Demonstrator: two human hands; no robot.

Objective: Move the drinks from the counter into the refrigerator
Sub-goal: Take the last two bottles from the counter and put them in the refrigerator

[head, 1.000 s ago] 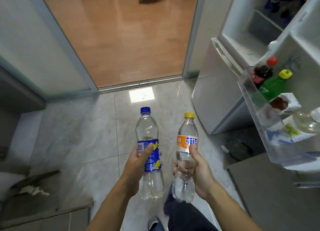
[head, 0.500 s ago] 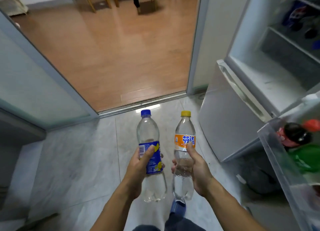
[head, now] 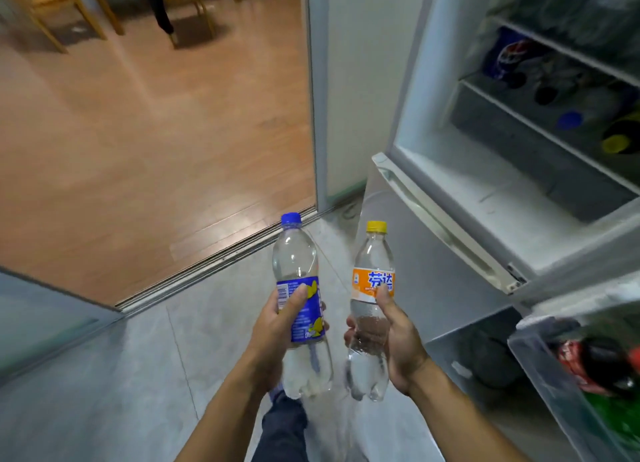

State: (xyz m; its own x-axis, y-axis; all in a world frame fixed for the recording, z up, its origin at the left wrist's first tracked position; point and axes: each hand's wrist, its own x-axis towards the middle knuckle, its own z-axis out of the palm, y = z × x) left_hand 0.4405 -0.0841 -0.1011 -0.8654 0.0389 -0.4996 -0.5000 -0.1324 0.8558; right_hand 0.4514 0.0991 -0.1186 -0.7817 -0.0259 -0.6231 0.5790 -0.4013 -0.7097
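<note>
At the bottom centre of the frame two bare forearms reach forward, each hand wrapped around a clear plastic bottle held upright over the grey tiled floor (head: 104, 375). The left hand (head: 277, 326) grips the blue-capped bottle (head: 299, 305) across its blue and yellow label, thumb lying on the front. Just to its right, and not touching it, the right hand (head: 398, 340) grips the yellow-capped bottle (head: 372, 309) below its orange label, thumb pointing up onto the label edge. Lower right, a clear door bin (head: 540, 385) holds a dark cola bottle (head: 602, 364) with a green bottle beneath it. Beyond the hands, at right, the open refrigerator (head: 485, 201) shows a bare white lower shelf and, on the shelves above, blurred drinks, among them a blue cap and a yellow cap. Upper left, past a sliding door track, lies a wooden floor (head: 138, 132) with chair legs at the top edge.
</note>
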